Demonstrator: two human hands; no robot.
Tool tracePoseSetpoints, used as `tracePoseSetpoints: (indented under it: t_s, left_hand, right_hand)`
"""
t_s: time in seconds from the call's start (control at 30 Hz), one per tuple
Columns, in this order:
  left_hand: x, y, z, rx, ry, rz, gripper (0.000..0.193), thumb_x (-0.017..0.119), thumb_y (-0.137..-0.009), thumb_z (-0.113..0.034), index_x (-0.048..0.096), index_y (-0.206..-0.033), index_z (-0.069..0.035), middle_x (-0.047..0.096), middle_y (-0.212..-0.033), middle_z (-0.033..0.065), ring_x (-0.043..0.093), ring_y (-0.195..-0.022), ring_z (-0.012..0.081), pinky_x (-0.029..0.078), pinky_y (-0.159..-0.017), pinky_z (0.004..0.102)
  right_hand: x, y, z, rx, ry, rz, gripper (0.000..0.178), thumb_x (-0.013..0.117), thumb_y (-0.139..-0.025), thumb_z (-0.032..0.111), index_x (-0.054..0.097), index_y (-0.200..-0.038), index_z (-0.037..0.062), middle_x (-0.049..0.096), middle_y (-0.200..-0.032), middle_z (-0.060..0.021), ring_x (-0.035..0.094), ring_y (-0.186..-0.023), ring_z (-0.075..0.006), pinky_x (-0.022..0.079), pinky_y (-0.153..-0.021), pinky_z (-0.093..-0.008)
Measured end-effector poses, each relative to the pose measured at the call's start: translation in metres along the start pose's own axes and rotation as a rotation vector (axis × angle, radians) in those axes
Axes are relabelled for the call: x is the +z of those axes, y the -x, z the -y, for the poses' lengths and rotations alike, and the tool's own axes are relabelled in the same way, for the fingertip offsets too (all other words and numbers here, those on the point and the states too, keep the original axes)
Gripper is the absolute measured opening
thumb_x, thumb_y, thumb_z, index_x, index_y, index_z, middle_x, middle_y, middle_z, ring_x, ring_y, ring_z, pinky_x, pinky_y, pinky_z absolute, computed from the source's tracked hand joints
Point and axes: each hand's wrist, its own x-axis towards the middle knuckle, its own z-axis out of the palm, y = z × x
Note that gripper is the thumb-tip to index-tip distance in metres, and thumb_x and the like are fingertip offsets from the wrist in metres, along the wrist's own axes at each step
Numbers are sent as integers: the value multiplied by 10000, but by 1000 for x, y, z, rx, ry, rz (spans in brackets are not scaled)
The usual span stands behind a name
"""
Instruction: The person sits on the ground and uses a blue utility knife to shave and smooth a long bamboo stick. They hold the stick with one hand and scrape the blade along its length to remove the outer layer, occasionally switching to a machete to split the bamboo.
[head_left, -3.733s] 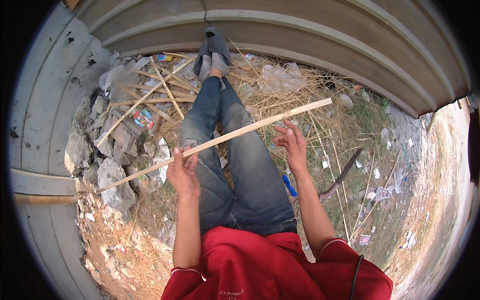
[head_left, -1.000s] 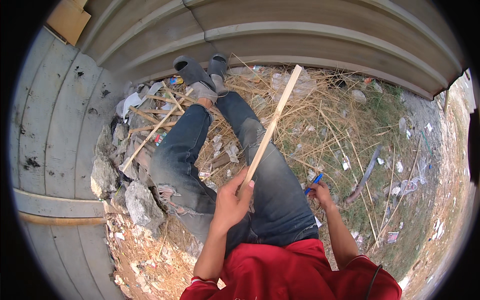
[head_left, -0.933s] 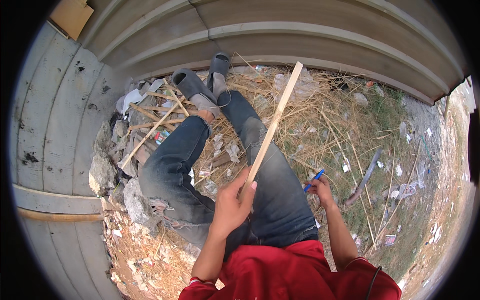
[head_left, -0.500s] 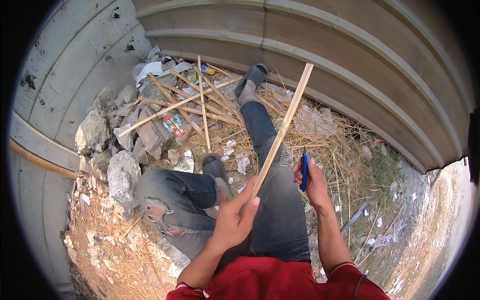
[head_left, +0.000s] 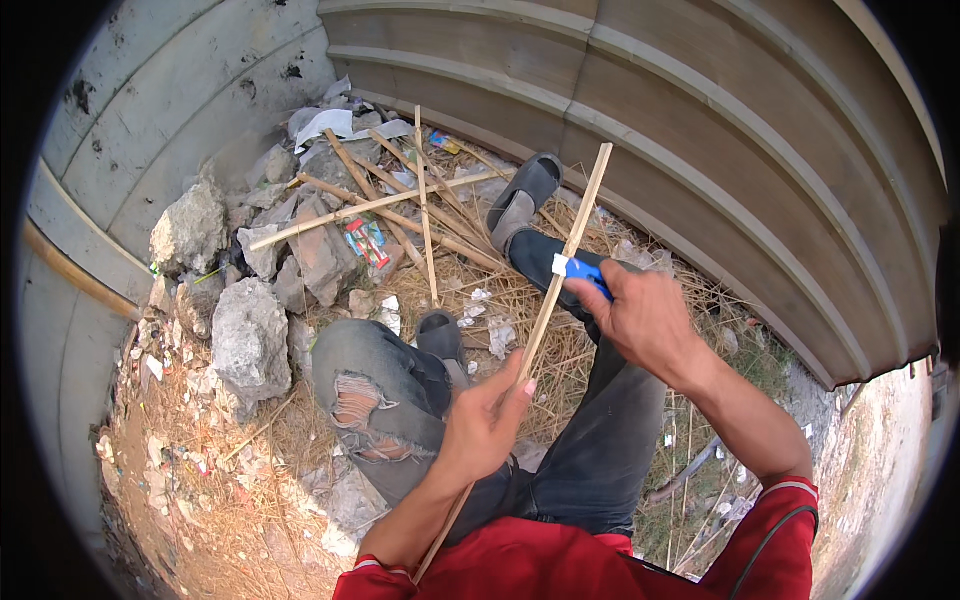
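Note:
My left hand [head_left: 484,424] is closed around a long, pale split-bamboo strip [head_left: 545,320], which runs up and away over my legs. Its lower end passes under my left forearm toward my red shirt. In my right hand [head_left: 645,318] is a blue utility knife [head_left: 587,274]. The front end of the knife lies across the upper part of the strip and looks bright white there, so I cannot tell the blade's edge from glare. My right fingers wrap the knife's handle, partly hiding it.
Several more bamboo strips [head_left: 390,204] lie crossed on stones and straw ahead. Big grey rocks [head_left: 250,338] stand at the left, with paper scraps and a red-blue wrapper [head_left: 367,241] nearby. A brown corrugated metal wall [head_left: 700,120] and a pale panel wall [head_left: 200,100] close in the corner.
My right hand has swung up and inward, bringing the knife onto the strip. The strip has slid down through my left hand, its lower end now showing near my shirt.

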Motion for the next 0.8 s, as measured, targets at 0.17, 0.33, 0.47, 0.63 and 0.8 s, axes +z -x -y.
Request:
tracePoseSetpoints:
  t_s: [0.17, 0.33, 0.47, 0.63, 0.8]
  left_hand:
    - [-1, 35, 16, 16, 164, 62, 461, 610, -1030, -97, 497, -1430, 102, 662, -1042, 36, 563, -867, 48, 466, -726, 209]
    - [-22, -2, -32, -68, 266, -19, 475, 559, -1049, -73, 442, -1493, 48, 529, -749, -64, 409, -571, -10, 308, -493, 182]
    - [-20, -41, -65, -26, 293, 92, 478, 460, -1092, -131, 371, -1540, 8, 388, -627, -71, 321, -459, 16, 274, -429, 208]
    - [5, -72, -94, -89, 250, 224, 484, 423, -1112, -198, 351, -1553, -10, 369, -620, -60, 337, -473, 22, 292, -447, 204]
    - [50, -99, -91, -162, 106, 480, 482, 421, -1115, -308, 417, -1520, -48, 479, -657, -23, 519, -528, 73, 446, -531, 235]
  right_hand:
    - [-67, -82, -136, 349, -164, -297, 655, 502, -1044, 533, 582, -722, -32, 401, -529, -85, 424, -522, -204, 378, -535, -412]
    - [-66, -75, -74, 136, -365, 14, 628, 562, -1016, 538, 612, -773, -38, 377, -565, -43, 372, -584, -124, 343, -536, -357]
    - [-58, -66, -48, 74, -682, 95, 545, 618, -992, 521, 654, -887, -13, 404, -575, -1, 414, -608, -95, 349, -542, -325]
    - [-58, -53, -41, 276, -1273, 120, 470, 611, -1008, 459, 621, -1115, 1, 315, -548, 73, 313, -448, -46, 257, -436, -250]
    - [-33, -26, -69, 405, -1531, 99, 406, 612, -1028, 370, 610, -1138, -21, 268, -551, 77, 282, -405, -49, 231, -414, -248]
